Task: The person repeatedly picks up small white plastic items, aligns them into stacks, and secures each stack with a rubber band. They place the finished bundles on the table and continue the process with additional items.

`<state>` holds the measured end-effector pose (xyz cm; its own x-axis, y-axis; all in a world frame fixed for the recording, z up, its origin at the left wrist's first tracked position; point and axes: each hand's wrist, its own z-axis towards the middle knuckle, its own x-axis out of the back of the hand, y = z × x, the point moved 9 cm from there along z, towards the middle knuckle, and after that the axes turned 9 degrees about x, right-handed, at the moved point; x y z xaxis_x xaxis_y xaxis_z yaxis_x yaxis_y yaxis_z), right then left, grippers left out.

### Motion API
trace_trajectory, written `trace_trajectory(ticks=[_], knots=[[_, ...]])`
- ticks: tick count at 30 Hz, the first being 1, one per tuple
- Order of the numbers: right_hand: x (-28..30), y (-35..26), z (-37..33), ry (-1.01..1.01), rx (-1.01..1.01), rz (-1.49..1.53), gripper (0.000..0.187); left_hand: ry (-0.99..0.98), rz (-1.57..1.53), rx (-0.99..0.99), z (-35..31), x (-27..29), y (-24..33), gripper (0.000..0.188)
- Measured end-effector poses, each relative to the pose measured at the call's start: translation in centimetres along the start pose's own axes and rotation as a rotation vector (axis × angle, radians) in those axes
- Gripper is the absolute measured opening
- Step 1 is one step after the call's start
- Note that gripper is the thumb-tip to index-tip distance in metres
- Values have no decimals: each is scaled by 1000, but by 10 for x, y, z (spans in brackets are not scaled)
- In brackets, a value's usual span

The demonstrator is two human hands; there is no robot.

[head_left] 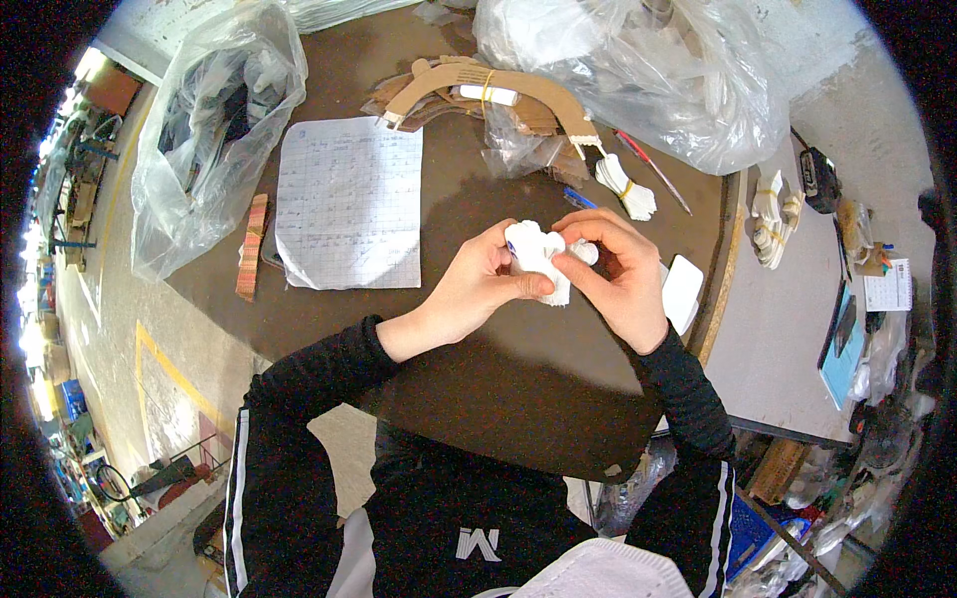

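Note:
Over the middle of the brown table [478,369], a small white folded knit piece [540,261] is held up between both hands. My left hand [478,279] is closed on its left side, thumb across the front. On the right, my right hand [620,271] pinches its upper right part between thumb and fingers. A dark blue mark shows at the left edge of the piece. Whether it is a glove or a sock, I cannot tell. Just beyond my right hand lies a white knit bundle [625,187] with a yellow band around it.
A handwritten grid sheet [349,204] lies at left, near a clear bag [214,140]. Cardboard strips [469,78], a large clear bag [678,90] and a red pen [653,169] are farther back. A white phone-shaped object [681,289] lies right of my hand.

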<state>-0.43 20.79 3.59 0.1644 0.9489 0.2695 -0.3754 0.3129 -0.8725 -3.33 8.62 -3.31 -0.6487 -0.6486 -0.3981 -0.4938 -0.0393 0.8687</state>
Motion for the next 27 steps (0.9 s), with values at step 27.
trace_trajectory(ticks=[27], knots=[[-2,-13,3,-4,11,-24,14,20,181,-42,-3,-2,7,24]])
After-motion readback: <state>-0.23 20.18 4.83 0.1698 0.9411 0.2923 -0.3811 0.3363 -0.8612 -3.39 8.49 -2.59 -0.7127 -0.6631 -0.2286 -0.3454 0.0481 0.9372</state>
